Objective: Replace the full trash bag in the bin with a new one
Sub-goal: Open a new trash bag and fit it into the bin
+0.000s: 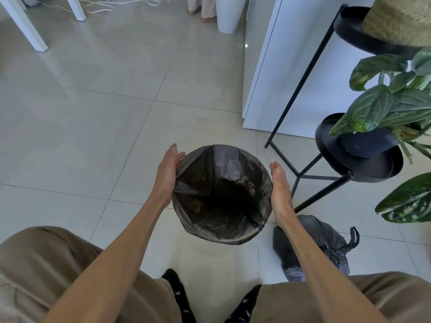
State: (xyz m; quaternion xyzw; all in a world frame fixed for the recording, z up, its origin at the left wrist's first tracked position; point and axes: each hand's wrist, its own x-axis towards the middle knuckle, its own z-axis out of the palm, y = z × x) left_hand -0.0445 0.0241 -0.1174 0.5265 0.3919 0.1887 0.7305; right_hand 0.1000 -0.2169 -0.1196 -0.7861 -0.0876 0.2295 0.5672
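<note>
Your new black liner (221, 194) is already seated in the bin (224, 238) on the floor tiles, its edge folded over the rim. The full tied bag (326, 248) sits on the floor just beside the bin, to its right. Your left hand (166, 171) presses flat on the rim; your right hand (279, 192) is beside it, fingers extended, grasping nothing. Judged remaining: final smoothing and removal of the tied bag.

Black bin liner (221, 194); star-patterned black socks (177, 292); tan trousers (46, 264).
</note>
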